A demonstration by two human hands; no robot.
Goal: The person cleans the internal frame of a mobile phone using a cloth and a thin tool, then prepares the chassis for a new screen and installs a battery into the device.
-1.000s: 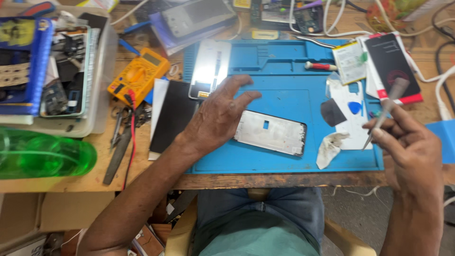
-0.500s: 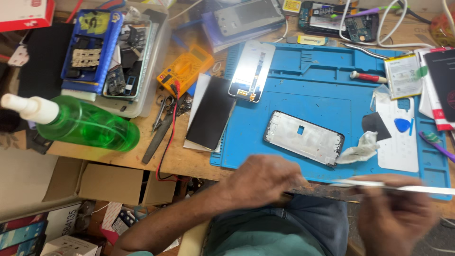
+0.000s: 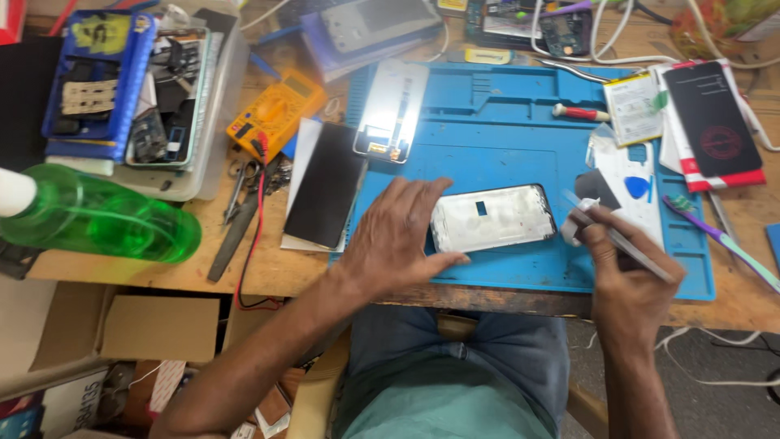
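Fingers point(image 3: 422, 203) of my left hand point(image 3: 398, 236) lie spread, pinning one phone frame point(image 3: 494, 217) on the blue mat point(image 3: 504, 122); my right hand point(image 3: 626, 276) pinches one thin tool point(image 3: 621, 241). On the worktop point(image 3: 260, 272): one green bottle point(image 3: 93, 221), one yellow meter point(image 3: 275, 114).

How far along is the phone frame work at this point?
Done: the phone frame lies stripped and open on the blue mat, a separate screen panel set aside. In hand: left hand steadies the frame while right hand brings tweezers to its edge. Left: no screen fitted yet.
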